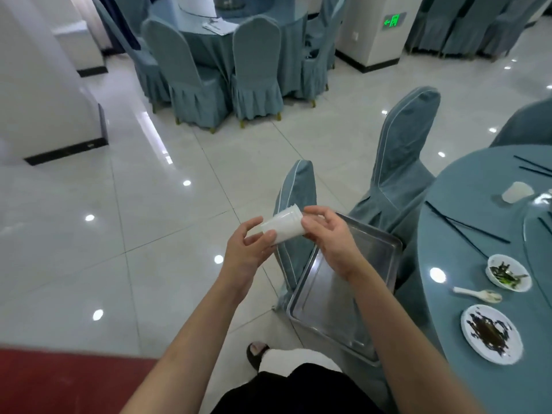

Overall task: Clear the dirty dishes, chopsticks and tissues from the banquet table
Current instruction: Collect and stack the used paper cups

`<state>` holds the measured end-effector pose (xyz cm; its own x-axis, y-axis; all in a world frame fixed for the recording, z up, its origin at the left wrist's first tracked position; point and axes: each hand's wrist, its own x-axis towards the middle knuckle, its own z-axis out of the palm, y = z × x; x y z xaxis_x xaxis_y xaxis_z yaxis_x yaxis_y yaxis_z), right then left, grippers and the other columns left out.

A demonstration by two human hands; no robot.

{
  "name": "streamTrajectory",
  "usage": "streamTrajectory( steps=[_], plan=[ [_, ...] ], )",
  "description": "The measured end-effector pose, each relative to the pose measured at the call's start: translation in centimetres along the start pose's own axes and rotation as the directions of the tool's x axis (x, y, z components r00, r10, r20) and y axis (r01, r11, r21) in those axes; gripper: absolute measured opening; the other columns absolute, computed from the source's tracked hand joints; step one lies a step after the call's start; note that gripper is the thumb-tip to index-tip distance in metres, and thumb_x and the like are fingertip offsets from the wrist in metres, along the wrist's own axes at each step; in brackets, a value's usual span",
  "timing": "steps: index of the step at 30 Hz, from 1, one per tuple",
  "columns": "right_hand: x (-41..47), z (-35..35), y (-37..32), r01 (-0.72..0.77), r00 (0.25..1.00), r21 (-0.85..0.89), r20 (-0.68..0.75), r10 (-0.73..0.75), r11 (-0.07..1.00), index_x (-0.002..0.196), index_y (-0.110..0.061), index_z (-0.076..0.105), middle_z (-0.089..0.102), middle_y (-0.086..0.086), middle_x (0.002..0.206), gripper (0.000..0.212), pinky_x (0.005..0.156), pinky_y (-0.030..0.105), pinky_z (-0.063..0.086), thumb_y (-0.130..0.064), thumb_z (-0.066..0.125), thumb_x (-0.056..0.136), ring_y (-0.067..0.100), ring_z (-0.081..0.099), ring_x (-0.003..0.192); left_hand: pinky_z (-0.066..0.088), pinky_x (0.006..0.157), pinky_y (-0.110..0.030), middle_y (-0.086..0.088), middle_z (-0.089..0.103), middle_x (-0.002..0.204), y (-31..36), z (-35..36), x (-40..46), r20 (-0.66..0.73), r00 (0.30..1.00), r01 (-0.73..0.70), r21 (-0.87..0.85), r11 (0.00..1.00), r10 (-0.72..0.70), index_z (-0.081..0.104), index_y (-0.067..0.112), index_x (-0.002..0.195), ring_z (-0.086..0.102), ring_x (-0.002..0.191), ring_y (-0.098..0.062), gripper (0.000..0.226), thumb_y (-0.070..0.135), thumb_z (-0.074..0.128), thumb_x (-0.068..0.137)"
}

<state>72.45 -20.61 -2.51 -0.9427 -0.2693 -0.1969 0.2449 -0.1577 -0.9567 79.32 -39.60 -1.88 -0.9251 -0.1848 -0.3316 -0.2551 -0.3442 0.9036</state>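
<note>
Both hands hold a stack of clear plastic cups (283, 225) lying sideways in the air above the floor. My left hand (248, 249) pinches its lower end with thumb and fingers; my right hand (325, 234) grips the other end. On the blue banquet table (442, 234) at the right lie a dirty plate (491, 333), a small bowl (507, 271) with green scraps, a white spoon (478, 294), black chopsticks (466, 227) and a white tissue (516, 191). More chopsticks (534, 168) lie farther back.
A metal tray (343, 294) rests on a covered chair under my right arm. Two more blue-covered chairs (400, 162) stand beside the table. Another set table with chairs (224, 64) is across the glossy tiled floor. Red carpet (68, 380) lies at bottom left.
</note>
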Motion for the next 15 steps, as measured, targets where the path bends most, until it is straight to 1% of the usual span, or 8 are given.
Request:
streamTrajectory(
  steps=[3, 7, 10, 13, 15],
  plan=[
    [2.9, 2.5, 0.2, -0.01, 1.0, -0.016, 0.025, 0.011, 1.0, 0.127, -0.013, 0.061, 0.071, 0.009, 0.121, 0.039, 0.101, 0.041, 0.054, -0.022, 0.074, 0.092, 0.028, 0.067, 0.115, 0.057, 0.1, -0.041, -0.017, 0.068, 0.124, 1.3, -2.3, 2.1, -0.042, 0.999, -0.006, -0.027, 1.0, 0.005, 0.059, 0.015, 0.13, 0.072, 0.11, -0.03, 0.047, 0.018, 0.079, 0.088],
    [8.6, 5.9, 0.3, -0.01, 0.999, 0.0, 0.049, 0.01, 1.0, 0.127, -0.012, 0.061, 0.071, 0.011, 0.122, 0.038, 0.099, 0.037, 0.055, -0.02, 0.075, 0.093, 0.025, 0.067, 0.112, 0.057, 0.1, -0.039, -0.016, 0.07, 0.121, 3.6, -5.1, 6.4, -0.092, 0.996, -0.029, -0.065, 0.997, 0.023, 0.06, 0.013, 0.128, 0.07, 0.112, -0.03, 0.042, 0.014, 0.077, 0.09],
    [14.2, 8.9, 0.2, 0.003, 0.998, 0.017, 0.07, -0.004, 1.0, 0.126, -0.011, 0.062, 0.072, 0.011, 0.12, 0.042, 0.095, 0.034, 0.055, -0.025, 0.078, 0.089, 0.024, 0.067, 0.111, 0.056, 0.101, -0.038, -0.016, 0.069, 0.123, 5.8, -7.3, 11.0, -0.134, 0.99, -0.058, -0.066, 0.996, 0.049, 0.06, 0.013, 0.128, 0.069, 0.115, -0.03, 0.041, 0.015, 0.077, 0.09],
    [20.2, 11.9, -0.5, 0.013, 0.996, -0.004, 0.085, -0.012, 1.0, 0.125, -0.01, 0.062, 0.072, 0.012, 0.119, 0.038, 0.094, 0.033, 0.055, -0.023, 0.076, 0.092, 0.027, 0.067, 0.113, 0.057, 0.1, -0.037, -0.018, 0.066, 0.127, 8.4, -9.5, 16.2, -0.17, 0.983, -0.072, -0.049, 0.996, 0.062, 0.059, 0.012, 0.127, 0.068, 0.117, -0.03, 0.039, 0.014, 0.076, 0.092],
    [24.2, 13.5, -1.3, 0.019, 0.995, -0.004, 0.093, -0.018, 1.0, 0.124, -0.011, 0.063, 0.072, 0.011, 0.118, 0.034, 0.093, 0.032, 0.056, -0.021, 0.073, 0.094, 0.025, 0.068, 0.112, 0.057, 0.1, -0.037, -0.018, 0.065, 0.127, 10.7, -10.7, 19.8, -0.195, 0.979, -0.073, -0.053, 0.996, 0.062, 0.059, 0.012, 0.127, 0.068, 0.117, -0.03, 0.038, 0.013, 0.075, 0.092]
  ],
)
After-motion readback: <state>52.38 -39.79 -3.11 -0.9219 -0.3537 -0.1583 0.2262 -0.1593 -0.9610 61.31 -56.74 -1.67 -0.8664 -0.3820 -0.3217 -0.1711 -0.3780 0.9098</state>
